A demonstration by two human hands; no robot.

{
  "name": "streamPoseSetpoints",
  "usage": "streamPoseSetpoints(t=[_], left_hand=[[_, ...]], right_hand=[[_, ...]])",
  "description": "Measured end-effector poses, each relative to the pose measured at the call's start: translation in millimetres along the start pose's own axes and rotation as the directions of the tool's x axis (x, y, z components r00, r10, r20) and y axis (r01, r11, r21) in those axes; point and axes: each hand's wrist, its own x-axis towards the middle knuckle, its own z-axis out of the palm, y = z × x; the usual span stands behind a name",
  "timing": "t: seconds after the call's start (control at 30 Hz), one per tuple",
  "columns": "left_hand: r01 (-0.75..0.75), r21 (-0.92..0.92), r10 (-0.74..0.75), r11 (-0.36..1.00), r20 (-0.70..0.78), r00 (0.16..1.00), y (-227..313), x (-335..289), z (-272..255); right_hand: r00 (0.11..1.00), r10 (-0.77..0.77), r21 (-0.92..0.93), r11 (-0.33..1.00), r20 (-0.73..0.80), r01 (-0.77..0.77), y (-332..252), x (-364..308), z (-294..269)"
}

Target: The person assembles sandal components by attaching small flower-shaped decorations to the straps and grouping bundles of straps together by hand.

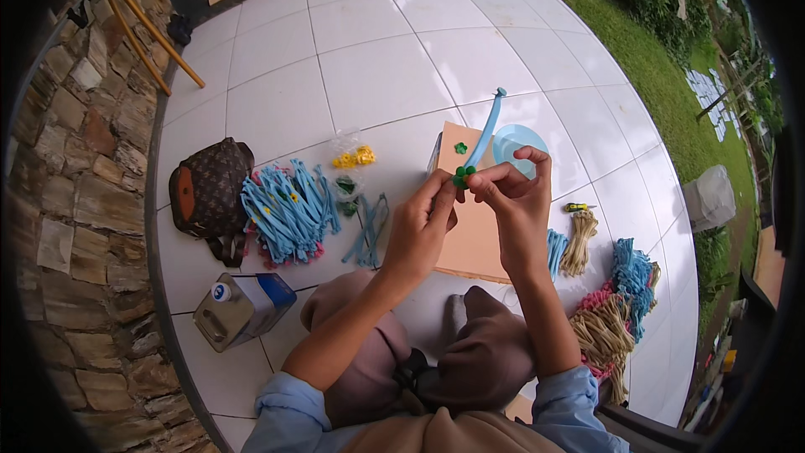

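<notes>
Both of my hands meet over a tan board (474, 243) on the tiled floor. Between their fingertips is a green flower-shaped piece (464, 174), from which a light blue fabric strip (485, 132) sticks up with a knot at its far end. The left hand (422, 222) pinches at the flower's left side. My right hand (520, 214) grips its right side with thumb and forefinger, the other fingers raised. A loose green flower (460, 148) lies on the board's far part, and a translucent blue dish (505, 143) sits at its right edge.
Left are a heap of blue strips (289, 211), a brown bag (210, 189), a metal can (245, 309) and a plastic bag with yellow flowers (356, 158). Right are a yellow-handled screwdriver (579, 207), a beige bundle (579, 245) and a mixed strip pile (612, 331). A stone wall (84, 243) borders the left.
</notes>
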Motion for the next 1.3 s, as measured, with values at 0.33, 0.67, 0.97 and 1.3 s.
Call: streamPoseSetpoints(t=[0.33, 0.67, 0.97, 1.3], left_hand=[[-0.066, 0.17, 0.075, 0.983, -0.05, 0.996, 1.0, -2.9, 3.7], [-0.008, 0.138, 0.017, 0.99, -0.062, 0.998, 1.1, -2.5, 1.9], [-0.07, 0.2, 0.087, 0.977, -0.077, 0.993, 1.5, -3.6, 5.1], [-0.143, 0.21, 0.148, 0.967, -0.007, 0.989, -3.4, -1.9, -0.1]], right_hand=[[0.997, -0.075, -0.035, 0.997, -0.008, 0.075, -0.7, -0.3, 5.2], [0.994, -0.073, -0.037, 0.997, -0.085, 0.07, -4.3, 0.0, 0.7], [0.997, -0.073, -0.038, 0.997, -0.037, 0.071, -0.7, 1.4, 3.7], [0.994, -0.104, -0.079, 0.992, -0.019, 0.102, -2.7, -0.4, 7.6]])
